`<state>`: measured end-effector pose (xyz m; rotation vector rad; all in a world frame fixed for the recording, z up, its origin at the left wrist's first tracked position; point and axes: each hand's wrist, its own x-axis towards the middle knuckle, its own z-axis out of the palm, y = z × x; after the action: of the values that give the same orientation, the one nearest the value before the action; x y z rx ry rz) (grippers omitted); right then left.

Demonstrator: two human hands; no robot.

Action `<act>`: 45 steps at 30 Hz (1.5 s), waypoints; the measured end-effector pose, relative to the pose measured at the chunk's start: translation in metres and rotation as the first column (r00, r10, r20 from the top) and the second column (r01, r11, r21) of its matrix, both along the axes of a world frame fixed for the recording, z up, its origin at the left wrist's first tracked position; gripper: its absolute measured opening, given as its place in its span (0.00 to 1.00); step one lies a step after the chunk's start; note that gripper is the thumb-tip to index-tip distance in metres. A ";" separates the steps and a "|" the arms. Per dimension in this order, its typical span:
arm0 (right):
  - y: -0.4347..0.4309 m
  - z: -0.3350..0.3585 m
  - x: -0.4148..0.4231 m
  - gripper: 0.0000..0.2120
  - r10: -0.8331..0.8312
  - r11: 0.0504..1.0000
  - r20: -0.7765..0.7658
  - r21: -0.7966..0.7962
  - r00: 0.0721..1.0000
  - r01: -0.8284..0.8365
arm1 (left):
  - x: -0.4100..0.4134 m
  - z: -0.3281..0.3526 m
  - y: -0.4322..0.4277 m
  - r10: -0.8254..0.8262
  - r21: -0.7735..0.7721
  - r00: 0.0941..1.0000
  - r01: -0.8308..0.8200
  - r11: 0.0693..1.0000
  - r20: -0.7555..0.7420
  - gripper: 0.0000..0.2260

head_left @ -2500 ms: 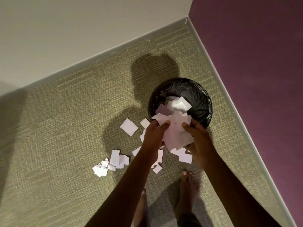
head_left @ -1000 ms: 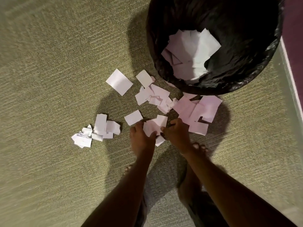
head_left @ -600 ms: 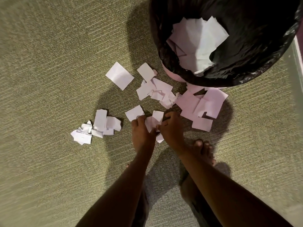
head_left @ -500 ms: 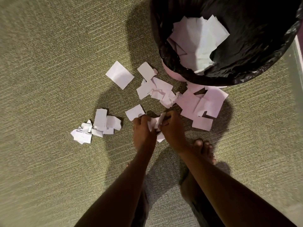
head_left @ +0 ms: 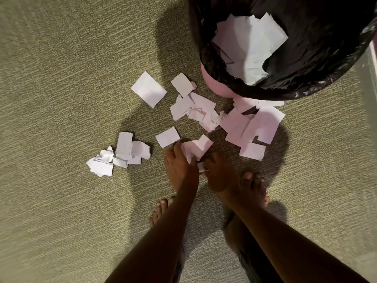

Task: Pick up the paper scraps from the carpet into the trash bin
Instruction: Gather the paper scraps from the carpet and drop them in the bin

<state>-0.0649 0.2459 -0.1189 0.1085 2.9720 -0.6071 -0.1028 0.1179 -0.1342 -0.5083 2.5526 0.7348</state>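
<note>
White paper scraps lie on the olive carpet (head_left: 61,99). A bunch of scraps (head_left: 195,149) is gathered between my left hand (head_left: 179,166) and my right hand (head_left: 221,175), both low at the carpet with fingers curled onto the paper. A small pile (head_left: 120,156) lies to the left. A single square scrap (head_left: 149,91) and a loose cluster (head_left: 193,108) lie farther ahead. Larger pieces (head_left: 255,127) sit against the foot of the trash bin (head_left: 318,78), which is lined with a black bag and holds several scraps (head_left: 248,45).
My bare feet stand just behind the hands, the left foot (head_left: 161,209) and the right foot (head_left: 255,186). A purple wall with a pale baseboard (head_left: 373,52) runs along the right edge, close behind the bin.
Since the earlier drop into the bin, I have bent down. My two hands have closed together on the scraps nearest my feet, bunching them up off the carpet.
</note>
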 end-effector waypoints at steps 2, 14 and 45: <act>0.007 -0.018 0.007 0.18 0.029 1.000 0.550 -0.015 0.835 -0.025 | 0.001 0.001 0.001 0.047 0.034 0.999 -0.047 0.998 0.009 0.30; 0.017 -0.020 -0.061 0.25 0.261 0.953 0.377 0.044 0.889 -0.299 | -0.007 0.002 -0.004 0.015 0.071 0.999 -0.018 0.997 0.034 0.29; 0.004 0.062 -0.023 0.12 -0.193 0.698 0.675 -0.415 0.712 0.583 | -0.016 0.100 -0.022 0.175 0.471 0.941 -0.300 0.830 0.291 0.20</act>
<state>-0.0876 0.2497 -0.0568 0.7754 2.0095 -1.2789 -0.1184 0.0960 -0.0341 -0.6894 1.9767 1.3077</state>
